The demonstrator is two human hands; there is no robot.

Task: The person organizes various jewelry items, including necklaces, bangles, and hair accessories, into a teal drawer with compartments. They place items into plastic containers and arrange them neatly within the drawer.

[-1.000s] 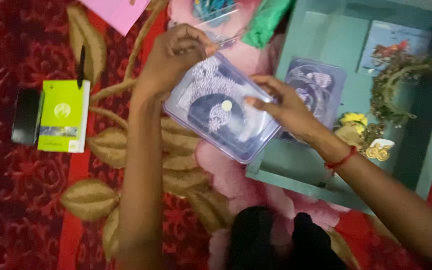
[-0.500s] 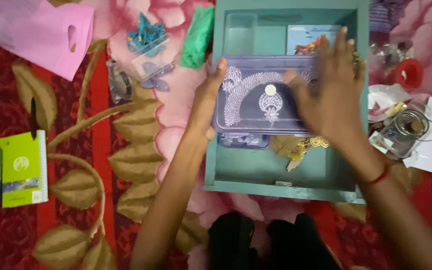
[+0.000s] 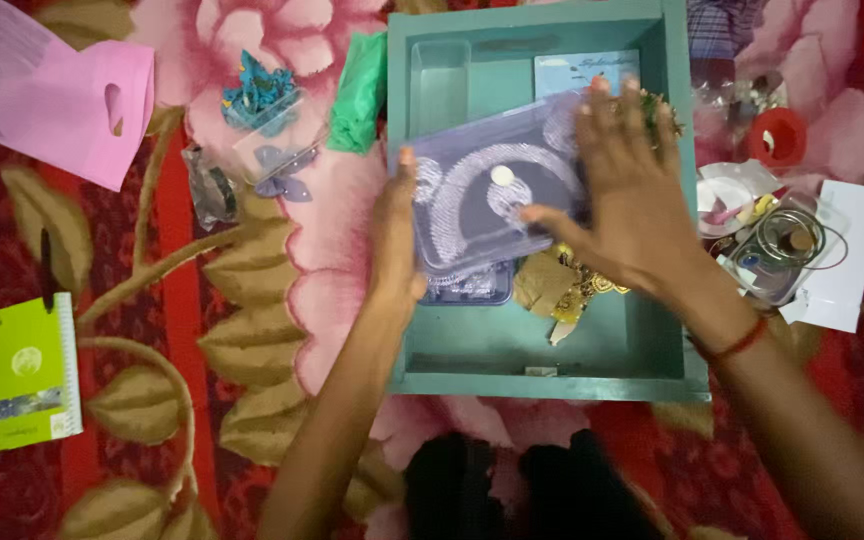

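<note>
A clear plastic box (image 3: 477, 190) with a silver necklace set inside is tilted over the teal drawer (image 3: 542, 370). My left hand (image 3: 397, 240) grips its left edge. My right hand (image 3: 627, 200) lies flat with spread fingers on the box's right side. Under the box sits a second clear box (image 3: 477, 288), mostly hidden. Gold jewellery and brown paper (image 3: 557, 285) lie in the drawer beside it, below my right hand.
On the red floral cloth, a pink bag (image 3: 52, 95) lies at the top left, with small packets with blue pieces (image 3: 262, 110) and a green cloth (image 3: 360, 95) nearby. A green booklet (image 3: 27, 370) lies far left. Bangles, a red ring and white paper (image 3: 802, 240) lie right of the drawer.
Both hands carried the clear box from the cloth into the drawer. It now lies tilted there, and my right hand has moved on top of it. The camera view shifted.
</note>
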